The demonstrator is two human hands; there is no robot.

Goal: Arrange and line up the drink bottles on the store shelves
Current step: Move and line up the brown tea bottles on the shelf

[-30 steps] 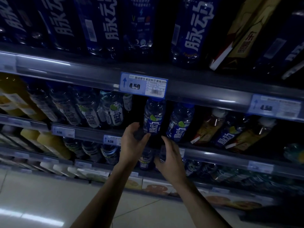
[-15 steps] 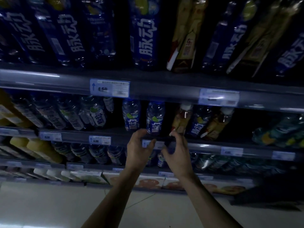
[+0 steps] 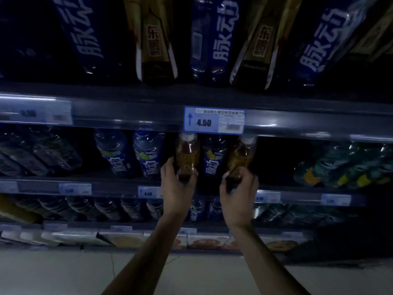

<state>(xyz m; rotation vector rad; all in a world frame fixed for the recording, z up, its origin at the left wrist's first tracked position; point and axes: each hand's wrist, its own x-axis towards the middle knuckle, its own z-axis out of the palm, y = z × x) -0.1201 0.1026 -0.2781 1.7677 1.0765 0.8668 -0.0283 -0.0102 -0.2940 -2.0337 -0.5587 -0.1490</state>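
Two amber drink bottles with white caps stand on the middle shelf (image 3: 106, 180) under a 4.50 price tag (image 3: 214, 120). My left hand (image 3: 177, 185) grips the base of the left amber bottle (image 3: 187, 154). My right hand (image 3: 239, 191) grips the base of the right amber bottle (image 3: 241, 155). Between them stands a blue-labelled bottle (image 3: 212, 160). Two more blue bottles (image 3: 146, 156) stand just left of my left hand.
Large blue and gold bottles (image 3: 155, 37) fill the top shelf. Green-blue bottles (image 3: 344, 165) sit at the right of the middle shelf, clear bottles (image 3: 40, 154) at the left. A dark gap lies right of my right hand. Lower shelves hold more bottles and flat cartons (image 3: 119, 238). Pale floor below.
The view has shifted right along the shelves. Both hands rose from the shelf edge and closed on the two amber bottles, one in each hand.
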